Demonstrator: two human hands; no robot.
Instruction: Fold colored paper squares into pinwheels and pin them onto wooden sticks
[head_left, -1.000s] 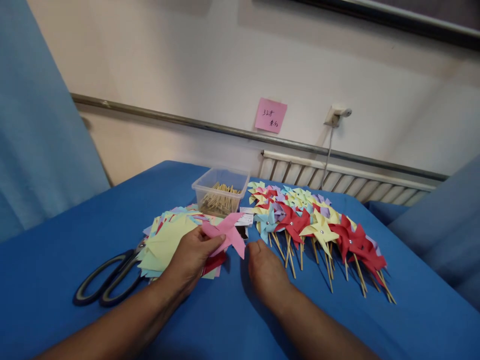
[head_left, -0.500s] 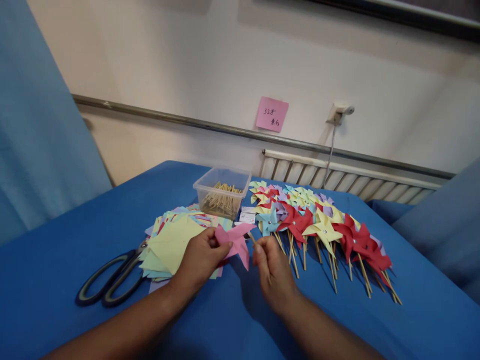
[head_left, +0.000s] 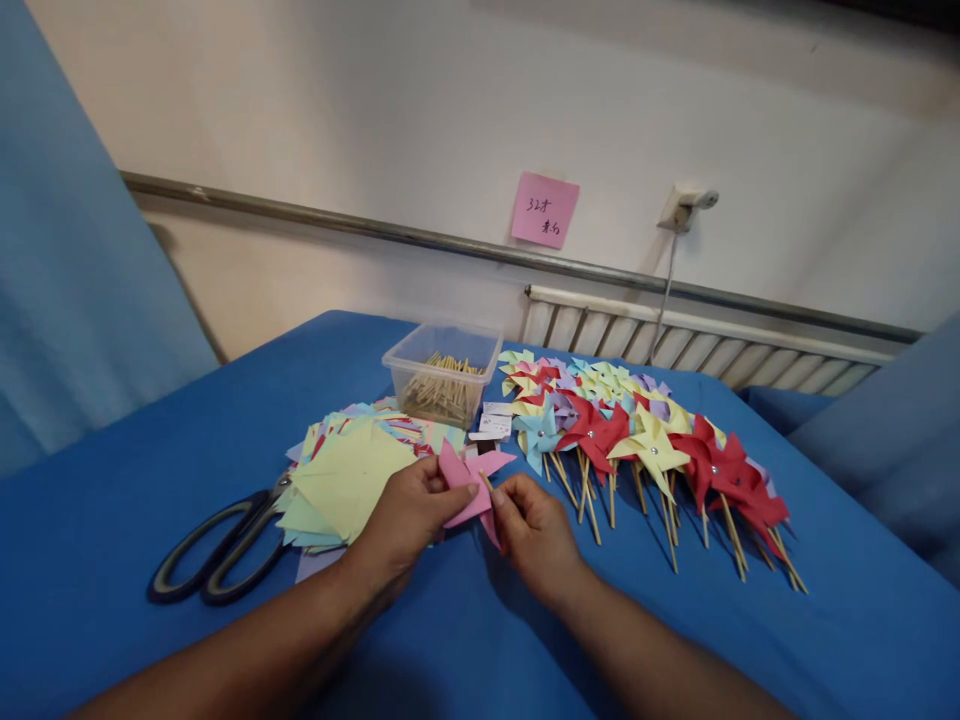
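Left hand [head_left: 409,515] is pinching a pink paper pinwheel [head_left: 469,480] over the middle of the bench [head_left: 150,440], and the right hand [head_left: 536,530] has its fingers closed on a thin wooden stick [head_left: 486,483] right at the pinwheel. Stack of paper squares [head_left: 345,480] and scissors [head_left: 214,550] sit toward the left edge, finished pinwheels [head_left: 637,440] toward the right, stick tub [head_left: 442,375] nearer the far edge.

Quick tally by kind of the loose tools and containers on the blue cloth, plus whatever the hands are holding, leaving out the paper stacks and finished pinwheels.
Black-handled scissors: 1
Clear plastic tub of wooden sticks: 1
Pink folded paper pinwheel head, pinched in the left hand: 1
Thin wooden stick, held in the right hand: 1
Total: 4
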